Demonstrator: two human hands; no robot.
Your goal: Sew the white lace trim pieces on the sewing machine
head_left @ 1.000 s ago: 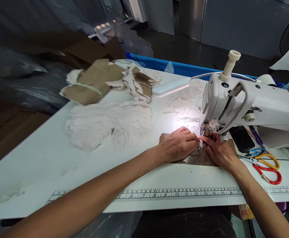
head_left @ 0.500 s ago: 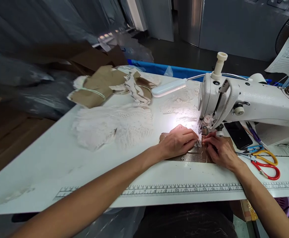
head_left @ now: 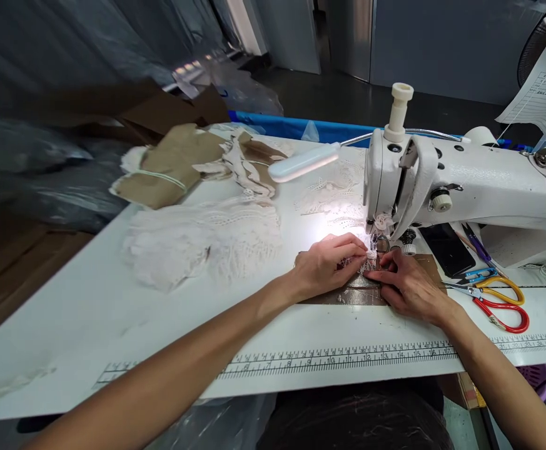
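Hand positions at a sewing machine (head_left: 483,175). White lace (head_left: 371,255), thin and finely patterned, lies below the machine's near end. The left hand (head_left: 331,264), fingers narrowed, and the right hand (head_left: 408,281), forefinger extended, meet at it; whether either pinches cannot be told. The step appears to be alignment; the next move likely calls for flat, even guidance beneath the machine.

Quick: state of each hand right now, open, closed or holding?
Left hand: fingers bent, at the white openwork lace piece; whether it grips cannot be told.
Right hand: fingers partly curled, beside the same lace; grip cannot be told.
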